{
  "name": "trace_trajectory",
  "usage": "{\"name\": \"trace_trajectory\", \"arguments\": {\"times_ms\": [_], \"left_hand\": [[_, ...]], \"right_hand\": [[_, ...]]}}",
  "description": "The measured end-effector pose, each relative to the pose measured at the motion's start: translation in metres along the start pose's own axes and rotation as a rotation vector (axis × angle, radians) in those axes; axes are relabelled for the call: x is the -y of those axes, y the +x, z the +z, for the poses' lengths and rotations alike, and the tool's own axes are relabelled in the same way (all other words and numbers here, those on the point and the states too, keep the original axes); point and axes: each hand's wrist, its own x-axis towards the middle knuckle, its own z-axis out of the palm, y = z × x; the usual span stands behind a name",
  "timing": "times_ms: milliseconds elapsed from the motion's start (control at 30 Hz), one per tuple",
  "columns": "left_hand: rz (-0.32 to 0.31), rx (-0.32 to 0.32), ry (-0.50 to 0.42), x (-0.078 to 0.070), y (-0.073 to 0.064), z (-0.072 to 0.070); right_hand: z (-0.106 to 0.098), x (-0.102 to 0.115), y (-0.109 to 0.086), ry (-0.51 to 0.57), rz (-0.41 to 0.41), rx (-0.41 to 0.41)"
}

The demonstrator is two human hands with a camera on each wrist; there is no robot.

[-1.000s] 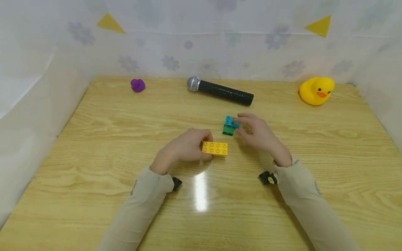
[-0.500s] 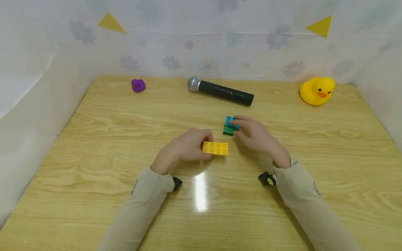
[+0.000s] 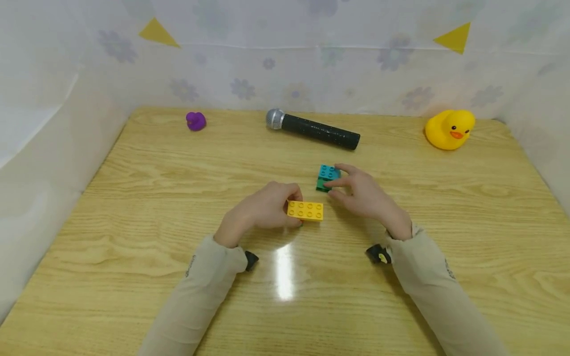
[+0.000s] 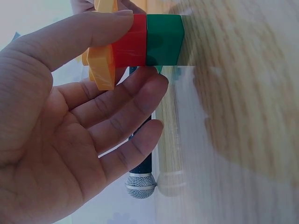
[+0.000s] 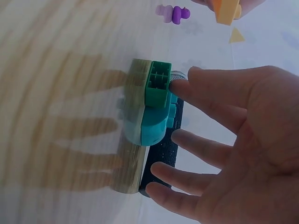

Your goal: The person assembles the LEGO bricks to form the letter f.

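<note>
In the head view my left hand [image 3: 269,205] grips a stack of toy building bricks, its yellow eight-stud brick [image 3: 305,210] on top. The left wrist view shows a red brick [image 4: 131,39] under the yellow one and a green brick [image 4: 165,39] lowest, close to the tabletop; the thumb presses on the red and the other fingers lie behind. My right hand [image 3: 367,193] is spread beside a second pair: a blue brick [image 3: 329,172] with studs up and a green brick [image 5: 158,84] whose hollow underside faces sideways. One fingertip overlaps that green brick.
A black microphone [image 3: 318,131] with a silver head lies behind the bricks. A small purple duck [image 3: 196,121] sits at the back left and a large yellow duck [image 3: 450,129] at the back right of the wooden table [image 3: 133,222]. A flower-patterned curtain [image 3: 289,64] closes the back.
My right hand's fingers have shifted off the top of the blue brick toward its green neighbour, uncovering the blue studs. The left hand and its stack stay in place.
</note>
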Motion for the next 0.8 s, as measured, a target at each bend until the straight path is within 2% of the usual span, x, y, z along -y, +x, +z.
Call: {"name": "trace_trajectory", "arguments": {"times_ms": [167, 400, 567, 800], "left_hand": [[0.001, -0.005, 0.009, -0.0007, -0.0002, 0.0003], [-0.001, 0.001, 0.015, -0.0015, -0.0004, 0.0008], [0.007, -0.004, 0.013, -0.0017, -0.0005, 0.0], [0.009, -0.004, -0.003, -0.0016, -0.0019, 0.0005]], "right_hand": [[0.0008, 0.0018, -0.0011, -0.042, 0.003, -0.035], [0.0022, 0.0032, -0.002, -0.071, 0.024, -0.009], [0.001, 0.0036, -0.0018, -0.053, 0.004, -0.017], [0.0031, 0.0062, -0.0009, -0.013, 0.037, 0.005]]}}
